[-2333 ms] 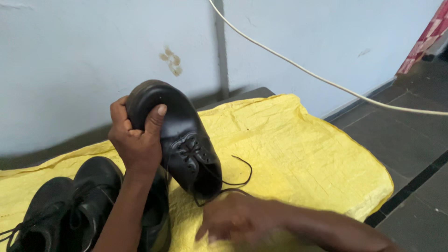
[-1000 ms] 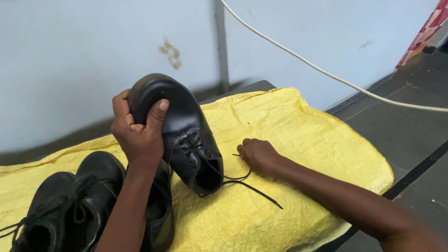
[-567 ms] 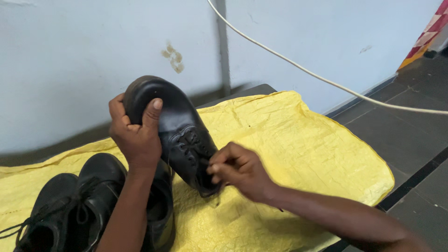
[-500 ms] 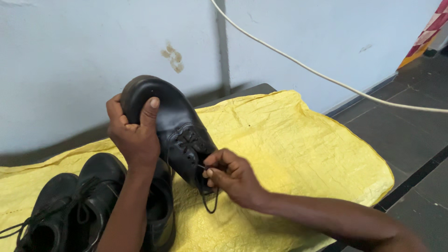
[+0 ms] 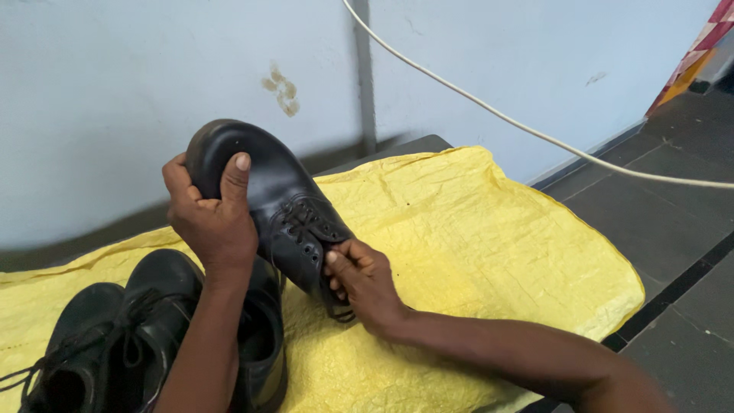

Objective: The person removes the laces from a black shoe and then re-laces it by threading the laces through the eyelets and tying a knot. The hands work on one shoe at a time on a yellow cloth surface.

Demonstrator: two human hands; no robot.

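Two more black shoes crowd the yellow sheet beside the held shoe.

Pale wall, dark, seemingly tiled floor.

Glossy black lace-up shoe, toe raised, above yellow sheet

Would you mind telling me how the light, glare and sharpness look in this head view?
Head view: soft, even light; a pale sheen on the toe of the held black shoe; faint shadow under the right hand on the yellow sheet; mostly sharp; the shoes lower left run dark.
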